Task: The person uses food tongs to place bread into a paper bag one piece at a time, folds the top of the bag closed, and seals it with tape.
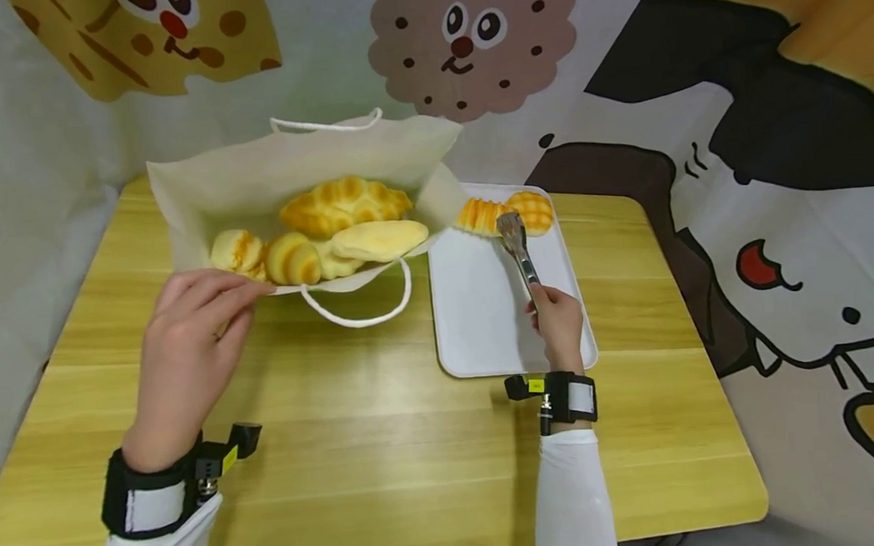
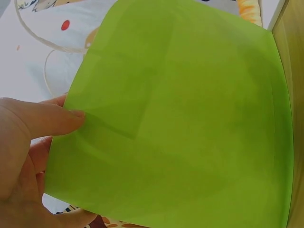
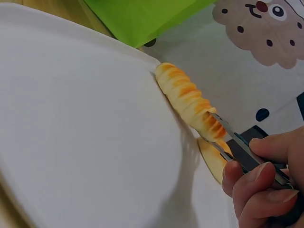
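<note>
My left hand [image 1: 194, 346] pinches the near rim of a paper bag [image 1: 244, 189] between thumb and fingers; its green outer face [image 2: 180, 109] fills the left wrist view. Inside lie a braided loaf [image 1: 346, 205], a pale oval bread [image 1: 382, 239], a striped roll [image 1: 293, 259] and a bun [image 1: 236, 250]. My right hand [image 1: 560, 324] grips metal tongs [image 3: 240, 147]. Their tips sit around one end of a ridged bread roll [image 3: 187, 97] at the far end of the white tray [image 1: 476, 304]. Beside that roll is a round, cross-marked bread [image 1: 532, 210], partly hidden in the right wrist view.
Two white cord handles stand off the bag, the near handle [image 1: 361, 321] drooping over the table [image 1: 357, 445]. The tray lies right of the bag, close to its side. Behind the table hangs a cartoon-printed cloth [image 1: 318, 55].
</note>
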{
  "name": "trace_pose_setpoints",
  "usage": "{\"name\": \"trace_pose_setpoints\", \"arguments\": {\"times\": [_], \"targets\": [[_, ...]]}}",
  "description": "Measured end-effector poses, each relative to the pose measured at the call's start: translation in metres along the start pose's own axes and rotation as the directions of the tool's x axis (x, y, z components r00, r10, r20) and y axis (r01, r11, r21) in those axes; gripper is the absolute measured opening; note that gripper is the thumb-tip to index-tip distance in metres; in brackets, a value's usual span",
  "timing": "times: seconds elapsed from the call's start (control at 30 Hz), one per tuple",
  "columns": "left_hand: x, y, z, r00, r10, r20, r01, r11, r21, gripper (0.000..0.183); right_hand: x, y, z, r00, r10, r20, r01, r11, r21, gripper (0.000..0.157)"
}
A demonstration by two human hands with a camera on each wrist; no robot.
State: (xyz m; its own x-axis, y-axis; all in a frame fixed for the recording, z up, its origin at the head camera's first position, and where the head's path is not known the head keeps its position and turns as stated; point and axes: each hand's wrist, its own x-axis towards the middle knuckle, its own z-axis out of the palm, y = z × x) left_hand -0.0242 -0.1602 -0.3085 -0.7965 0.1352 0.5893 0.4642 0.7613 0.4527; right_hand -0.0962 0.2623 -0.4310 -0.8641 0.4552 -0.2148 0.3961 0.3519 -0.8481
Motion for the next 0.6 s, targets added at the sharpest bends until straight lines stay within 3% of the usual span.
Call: {"name": "trace_pose_setpoints", "arguments": {"times": [0.4,0.6], "targets": [[0.001,-0.003,-0.006,1.000,-0.001,-0.020,0.001,1.000,0.022,0.015,-0.026,0.003,-0.019,0.999,-0.030,-0.032,0.031,0.999,0.029,0.038],[0.000,-0.001,-0.001,1.000,-0.004,-0.025,0.004,1.000,-0.028,0.018,-0.035,0.011,-0.039,0.995,-0.029,-0.100,0.030,0.999,0.012,0.034]]}}
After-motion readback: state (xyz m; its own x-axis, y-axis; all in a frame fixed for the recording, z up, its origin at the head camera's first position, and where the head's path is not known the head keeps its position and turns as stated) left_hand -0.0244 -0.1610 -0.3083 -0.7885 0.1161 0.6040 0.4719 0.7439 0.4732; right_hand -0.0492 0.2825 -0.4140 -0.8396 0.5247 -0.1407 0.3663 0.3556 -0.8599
